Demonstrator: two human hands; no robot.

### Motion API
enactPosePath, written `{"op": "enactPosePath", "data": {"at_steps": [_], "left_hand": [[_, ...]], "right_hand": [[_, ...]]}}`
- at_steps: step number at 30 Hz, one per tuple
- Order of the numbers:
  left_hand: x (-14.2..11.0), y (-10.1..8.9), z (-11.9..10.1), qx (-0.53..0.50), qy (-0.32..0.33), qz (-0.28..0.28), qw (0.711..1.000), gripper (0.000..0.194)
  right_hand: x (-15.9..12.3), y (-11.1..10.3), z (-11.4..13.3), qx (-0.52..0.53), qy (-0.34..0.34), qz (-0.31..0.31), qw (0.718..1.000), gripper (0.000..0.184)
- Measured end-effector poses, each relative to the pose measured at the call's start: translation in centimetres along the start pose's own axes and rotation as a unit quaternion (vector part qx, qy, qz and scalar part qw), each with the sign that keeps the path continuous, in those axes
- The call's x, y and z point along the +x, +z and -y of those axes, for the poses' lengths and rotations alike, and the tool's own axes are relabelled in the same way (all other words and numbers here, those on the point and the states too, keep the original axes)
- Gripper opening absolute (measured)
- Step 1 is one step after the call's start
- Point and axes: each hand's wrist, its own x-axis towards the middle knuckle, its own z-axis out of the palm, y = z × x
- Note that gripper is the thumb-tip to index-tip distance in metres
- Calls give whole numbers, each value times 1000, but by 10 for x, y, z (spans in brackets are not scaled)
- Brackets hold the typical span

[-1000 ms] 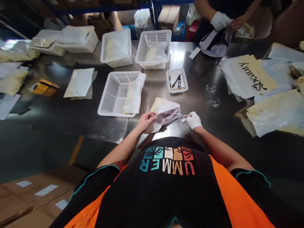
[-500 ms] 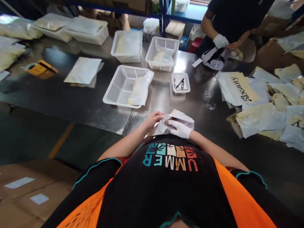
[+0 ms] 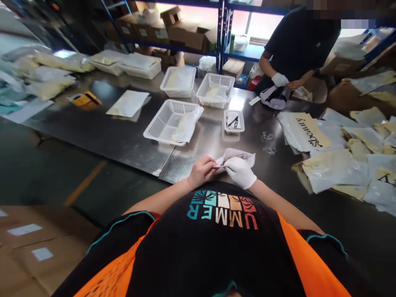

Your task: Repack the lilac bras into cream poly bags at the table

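Note:
Close to my body, at the table's near edge, I hold a pale plastic bag with a faint lilac tint. My bare left hand is closed, its fingertips pinching the bag's left edge. In a white glove, my right hand is closed on the same edge, the two sets of fingertips almost meeting. The glove hides part of the bag, and I cannot make out what is inside. Beyond the bag stands a small white tray with black, pen-like items.
White perforated baskets with packets stand on the metal table. Printed bags are heaped at right, near clear plastic pieces. An orange-yellow item lies at left. Across the table, a co-worker's gloved hand holds another bag.
My right hand has come out of the bag's opening and now grips its edge beside my left hand. The bag looks flatter. The view has tilted up, showing more shelving.

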Motion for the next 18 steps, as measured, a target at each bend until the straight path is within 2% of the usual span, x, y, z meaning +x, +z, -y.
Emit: {"op": "enactPosePath", "data": {"at_steps": [2, 5, 8, 10, 14, 18], "left_hand": [[4, 7, -16, 41, 19, -8, 999, 41], [13, 13, -38, 97, 64, 12, 993, 43], [15, 13, -59, 149, 116, 32, 981, 43], [12, 11, -71, 175, 137, 21, 975, 41], [2, -1, -91, 175, 141, -44, 973, 36], [-6, -29, -105, 146, 66, -150, 976, 33]], "right_hand": [[-4, -15, 10, -29, 8, -44, 999, 26], [-8, -33, 24, -65, 1, -100, 993, 24], [-9, -41, 34, -79, -62, -90, 991, 27], [-10, -43, 36, -89, -77, -87, 989, 30], [-19, -50, 20, -127, -101, -86, 983, 30], [-54, -73, -17, -159, -90, -91, 979, 27]]}}
